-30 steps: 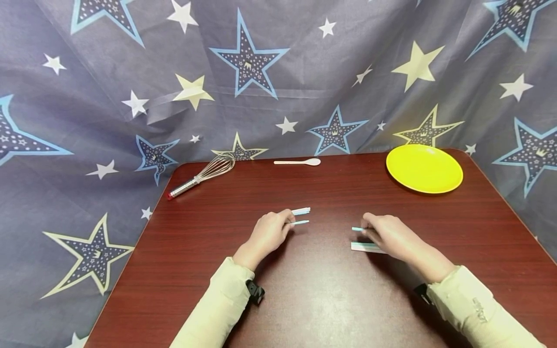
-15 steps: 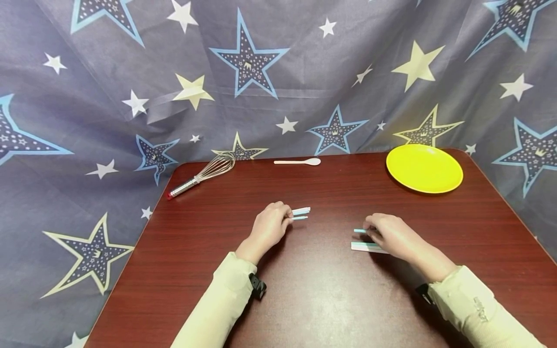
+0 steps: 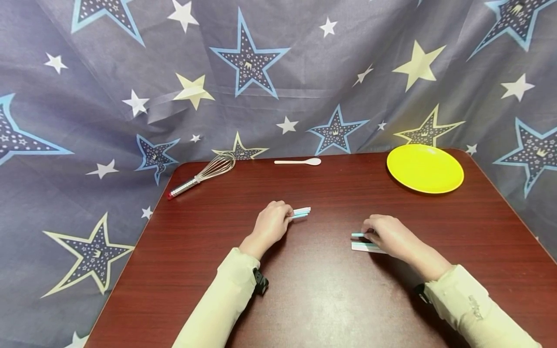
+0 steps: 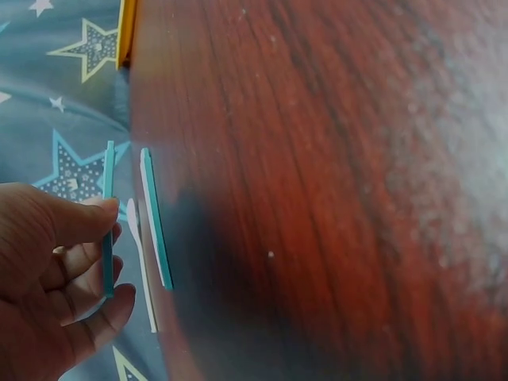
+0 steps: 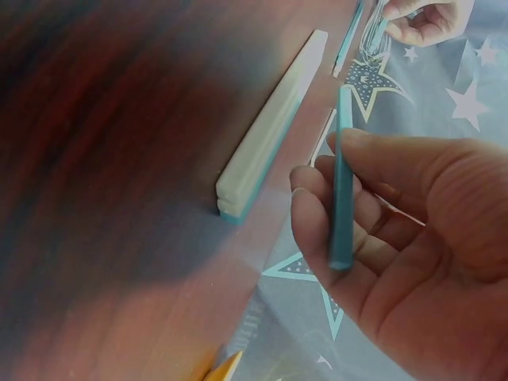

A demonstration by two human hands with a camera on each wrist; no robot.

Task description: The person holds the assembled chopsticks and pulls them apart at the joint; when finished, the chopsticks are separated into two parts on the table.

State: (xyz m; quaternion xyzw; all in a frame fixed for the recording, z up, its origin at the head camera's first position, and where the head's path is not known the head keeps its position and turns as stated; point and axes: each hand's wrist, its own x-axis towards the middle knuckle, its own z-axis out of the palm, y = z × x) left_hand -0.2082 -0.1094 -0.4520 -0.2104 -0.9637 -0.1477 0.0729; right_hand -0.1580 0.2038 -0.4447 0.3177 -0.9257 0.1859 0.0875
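— At the middle of the table, what was logged first?

— Item one: a thin teal stick, pinched in my right hand between thumb and curled fingers, held just above the wood. Item two: a second teal stick, pinched the same way in my left hand. Neither hand was spread; both were closed round their sticks and nothing else.

— And beside them?

— A white-and-teal bar lay flat by my right hand, just beside it. Another slim teal-edged strip lay near my left fingers, apart from the stick I held.

— How did the sticks seem to handle?

— Light and rigid, I judged, and narrow enough to roll or slip in a loose pinch. I took each near one end; a grip closer to the middle would have looked steadier. Whether they would snap under a bend I could not tell.

— The remainder?

— A wire whisk at the far left edge, a white spoon at the far middle, a yellow plate at the far right, all well apart from my hands. A star-printed cloth hung behind.
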